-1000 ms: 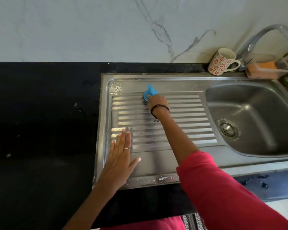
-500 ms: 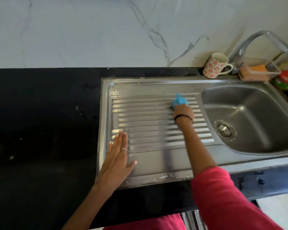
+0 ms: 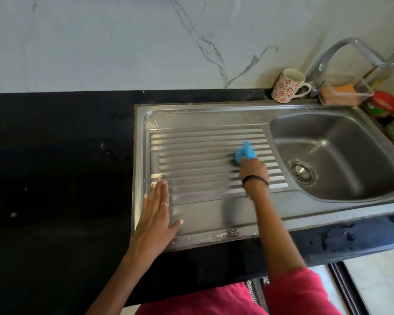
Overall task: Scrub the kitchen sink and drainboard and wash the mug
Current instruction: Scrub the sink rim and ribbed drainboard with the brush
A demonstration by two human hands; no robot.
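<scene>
While left flat, right hand [image 3: 253, 171] round scrubber [image 3: 245, 153]

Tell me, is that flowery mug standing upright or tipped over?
Upright. The mug stands on its base on the counter behind the sink, rim upward, handle to the side.

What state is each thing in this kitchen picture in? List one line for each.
Mug: upright, behind the sink.
Drainboard: wet, soap flecks.
Sink basin: empty.
Blue scrubber: pressed on the drainboard.
Right hand: holds the scrubber.
Left hand: flat on the drainboard.
</scene>
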